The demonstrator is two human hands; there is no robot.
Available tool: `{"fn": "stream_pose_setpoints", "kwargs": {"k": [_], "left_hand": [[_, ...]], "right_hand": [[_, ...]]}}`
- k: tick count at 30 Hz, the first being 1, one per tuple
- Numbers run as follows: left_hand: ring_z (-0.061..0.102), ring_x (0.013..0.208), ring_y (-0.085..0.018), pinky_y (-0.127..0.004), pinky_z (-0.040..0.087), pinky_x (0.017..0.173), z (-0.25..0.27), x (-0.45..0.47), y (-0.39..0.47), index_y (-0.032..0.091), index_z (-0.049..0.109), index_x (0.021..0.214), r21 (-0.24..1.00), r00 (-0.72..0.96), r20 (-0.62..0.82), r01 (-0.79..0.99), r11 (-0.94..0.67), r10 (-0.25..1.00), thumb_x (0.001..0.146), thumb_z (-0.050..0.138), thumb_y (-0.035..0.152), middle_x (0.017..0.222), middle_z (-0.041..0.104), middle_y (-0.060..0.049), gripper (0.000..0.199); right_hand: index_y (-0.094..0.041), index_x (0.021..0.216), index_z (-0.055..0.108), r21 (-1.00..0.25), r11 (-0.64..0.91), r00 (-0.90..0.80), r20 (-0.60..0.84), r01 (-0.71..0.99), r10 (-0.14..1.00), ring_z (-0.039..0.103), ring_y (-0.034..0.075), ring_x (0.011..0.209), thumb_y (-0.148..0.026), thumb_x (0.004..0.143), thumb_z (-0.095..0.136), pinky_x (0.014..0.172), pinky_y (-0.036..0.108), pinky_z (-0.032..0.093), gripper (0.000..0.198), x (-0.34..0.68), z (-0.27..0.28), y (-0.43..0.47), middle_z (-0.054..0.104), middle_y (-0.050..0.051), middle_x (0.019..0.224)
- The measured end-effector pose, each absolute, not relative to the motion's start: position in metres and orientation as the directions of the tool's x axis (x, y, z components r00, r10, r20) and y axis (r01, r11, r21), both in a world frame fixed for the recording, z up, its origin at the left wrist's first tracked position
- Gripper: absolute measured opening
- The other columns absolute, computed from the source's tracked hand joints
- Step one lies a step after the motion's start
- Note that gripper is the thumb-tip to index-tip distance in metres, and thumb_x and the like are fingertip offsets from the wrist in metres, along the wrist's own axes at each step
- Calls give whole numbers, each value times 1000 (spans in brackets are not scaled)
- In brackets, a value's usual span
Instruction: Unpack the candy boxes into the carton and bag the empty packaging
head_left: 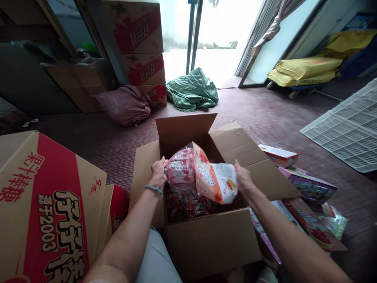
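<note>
Looks down on dark striped floor (253, 110), running to bright doorway (218, 59) at far side. Near center: big open carton (212, 239), flaps (185, 127) spread, far one upright, right one splayed wide. Near left: printed red-and-tan carton (67, 212), close by. Right side: white crate (347, 129), well apart. Just right of open carton: pile of flat packs (312, 224).

Over carton mouth, btwn both hands: clear pack (180, 167), bulging w/ pink contents, meeting printed orange-white panel (213, 182) on its right (joined or just overlapping, can't tell). Runs left to right as a pair, dipping nearer at right end. Lies right of left hand (159, 173), left of right hand (244, 179); neither hand clearly closer, each at own end.

Left hand: fingers curled, closed on pack's left end. Right hand: apparently closed on panel's right edge, fingers partly hidden & blurred, exact grip unclear.

Tight edges: near wall just below panel, upright far flap just behind pack, side flaps under both arms. Likely most room straight up. Beneath pack: small wrapped packets (191, 204), loose. Smallest: bead bracelet (153, 189), left wrist.
</note>
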State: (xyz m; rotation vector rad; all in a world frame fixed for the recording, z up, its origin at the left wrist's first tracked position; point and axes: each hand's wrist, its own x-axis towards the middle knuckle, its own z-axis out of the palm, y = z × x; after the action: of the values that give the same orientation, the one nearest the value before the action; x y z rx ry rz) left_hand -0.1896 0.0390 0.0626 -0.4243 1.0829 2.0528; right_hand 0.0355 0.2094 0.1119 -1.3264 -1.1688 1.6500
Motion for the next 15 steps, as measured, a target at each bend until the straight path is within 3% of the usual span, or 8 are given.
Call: {"fn": "stream_pose_setpoints", "kwargs": {"k": [4,9,15], "left_hand": [[56,43,-7,-19,45,51,59,-192,36,15,56,62,585,-690,-595,-723,-367,412,87,70,21,50,62,2,29],[67,61,-12,-26,56,70,70,-180,49,15,63,75,554,-656,-518,-746,-369,549,85,74,24,66,71,-1,18],[67,65,-12,-26,54,72,79,-175,54,16,61,79,520,-633,-420,-755,-400,650,85,73,36,70,71,0,24]], "right_hand": [[-21,68,60,-939,-343,-163,-339,6,927,59,17,45,-45,84,69,58,35,59,30,46,109,226,64,0,53],[-20,68,59,-921,-389,-272,-370,-16,888,60,13,46,-48,87,67,56,28,57,35,29,102,221,67,-1,57],[-21,75,62,-816,-578,-451,-520,10,726,72,20,66,-51,95,52,75,36,61,38,36,102,203,74,3,68]]}}
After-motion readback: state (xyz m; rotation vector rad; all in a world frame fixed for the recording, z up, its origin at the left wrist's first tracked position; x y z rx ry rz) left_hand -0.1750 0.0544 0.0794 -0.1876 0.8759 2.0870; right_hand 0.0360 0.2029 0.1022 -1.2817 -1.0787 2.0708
